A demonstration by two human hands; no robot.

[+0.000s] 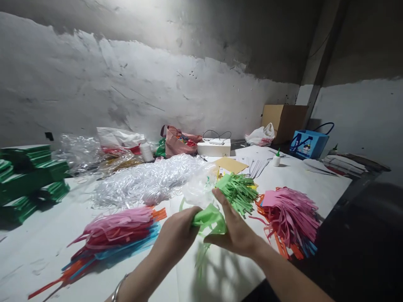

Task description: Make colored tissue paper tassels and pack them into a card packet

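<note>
My left hand is closed round one end of a bunched light-green tissue paper tassel. Its fringe strips hang blurred below, over the white tabletop. My right hand meets the tassel's other side, thumb up and stretched away from the index finger; its remaining fingers are hidden. Just beyond lies a pile of green fringed tassels. To the right is a heap of pink tassels over orange and blue ones. Pink, red, blue and orange tassels lie left of my left hand.
Shiny clear-white fringe spreads behind, beside a clear plastic bag. A glue bottle stands upright at right. Green stacks occupy the left. Along the wall are a pink bag, a white box and a blue basket.
</note>
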